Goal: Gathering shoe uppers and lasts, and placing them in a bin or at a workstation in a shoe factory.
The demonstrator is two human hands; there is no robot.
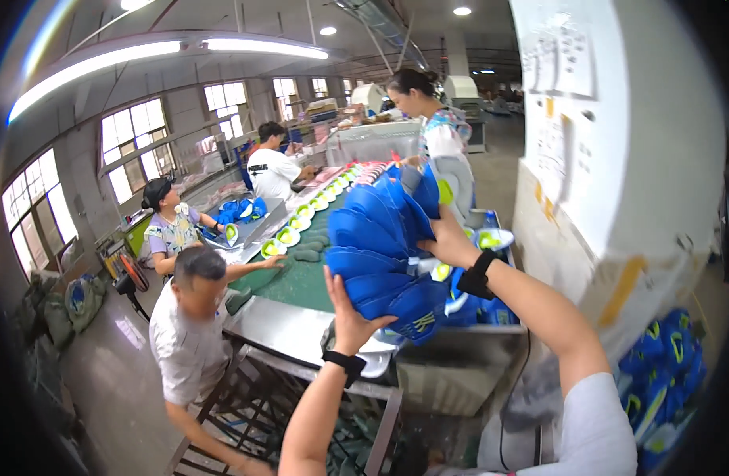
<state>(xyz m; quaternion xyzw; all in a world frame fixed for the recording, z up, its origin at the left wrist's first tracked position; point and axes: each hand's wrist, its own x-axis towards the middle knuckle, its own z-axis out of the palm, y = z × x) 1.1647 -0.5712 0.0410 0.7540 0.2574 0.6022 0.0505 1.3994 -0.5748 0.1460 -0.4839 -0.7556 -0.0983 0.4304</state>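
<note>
A fanned stack of blue shoe uppers (372, 246) is raised in front of me, above the near end of the line. My left hand (350, 317) grips its lower left side, thumb under the bottom edge and fingers up along the side. On the right side of the stack, my right hand (453, 239) is closed around its edge, with some of the fingers hidden. Both wrists wear black bands. Behind the stack, more blue uppers with white and lime parts (491, 238) lie by the line.
A green conveyor belt (281, 279) carries a row of white-and-lime shoe pieces (305, 211) and grey foot-shaped forms (307, 255). Several co-workers stand along it, one (191, 341) close at left beside a metal rack (384, 432). At right are a white pillar (571, 198) and piled blue uppers (666, 357).
</note>
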